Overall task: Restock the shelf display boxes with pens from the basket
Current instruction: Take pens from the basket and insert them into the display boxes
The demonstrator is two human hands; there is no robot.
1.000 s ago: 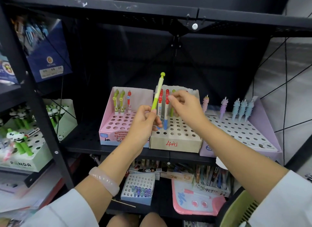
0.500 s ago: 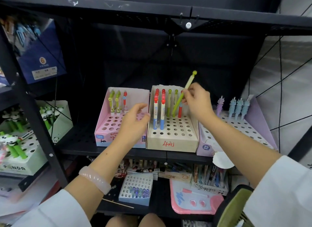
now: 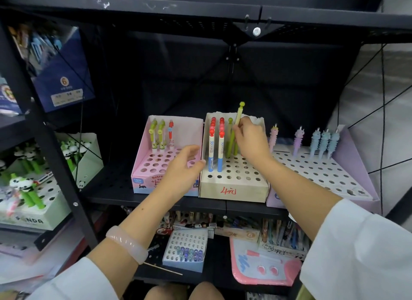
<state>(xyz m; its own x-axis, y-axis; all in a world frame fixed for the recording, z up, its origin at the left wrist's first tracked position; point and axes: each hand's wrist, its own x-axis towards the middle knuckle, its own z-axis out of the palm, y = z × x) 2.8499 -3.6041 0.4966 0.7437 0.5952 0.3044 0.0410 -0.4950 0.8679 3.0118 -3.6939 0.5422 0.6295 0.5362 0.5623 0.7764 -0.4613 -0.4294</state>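
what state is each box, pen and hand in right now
right hand: shut on green pen, lowering it into beige box
left hand: open, empty
beige box: partly filled, front holes empty
pink box: three pens at back
purple box: five pens at back

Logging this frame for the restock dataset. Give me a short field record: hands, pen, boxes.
right hand: pinching green pen, upright, over back rows of beige box
left hand: open, empty, in front of pink box
beige box: middle; red-capped pens and green pens at back, front holes empty
pink box: left; three pens in back row
purple box: right; five pens in back row
pen seated: cannot tell, tip hidden
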